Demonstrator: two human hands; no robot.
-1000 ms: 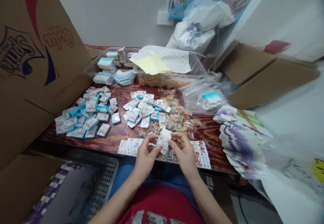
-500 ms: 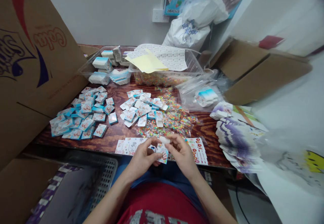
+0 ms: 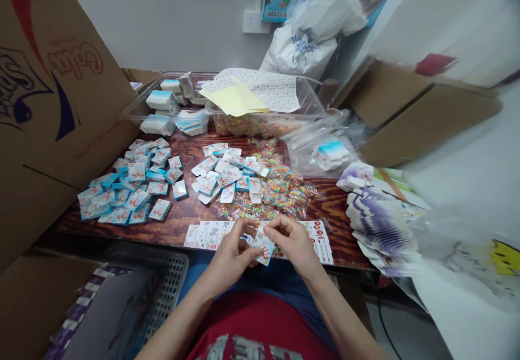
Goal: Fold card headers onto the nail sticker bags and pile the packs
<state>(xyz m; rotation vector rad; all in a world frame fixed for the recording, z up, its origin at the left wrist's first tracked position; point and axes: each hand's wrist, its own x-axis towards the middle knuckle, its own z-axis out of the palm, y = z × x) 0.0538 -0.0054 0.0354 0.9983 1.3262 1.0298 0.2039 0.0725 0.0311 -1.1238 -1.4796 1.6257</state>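
View: head camera, looking down over the table edge.
Left hand (image 3: 233,251): fingers curled, thumb and fingertips pinched the left side of the card.
Right hand (image 3: 296,243): fingers bent, pinched the card's top and right side.
Card (image 3: 264,247): small, blue and white with a red print; it sat between both hands, just over the near edge of the table (image 3: 187,211), above the lap.
Sheets (image 3: 207,234): printed, flat along the near edge, partly under the hands.
Left pile (image 3: 130,184): many like cards spread on the wood.
Middle pile (image 3: 227,175): more cards, touching the beads.
Beads (image 3: 284,189): bright bits in clear wraps, just beyond the hands.
Tubs (image 3: 162,105): clear, at the back, with stacked cards; the right one lay under a yellow sheet (image 3: 235,100).
Box (image 3: 49,105): cardboard, at far left.
Purple stack (image 3: 377,224): fanned, right of the table.
Basket (image 3: 170,284): below the table, left of the lap.
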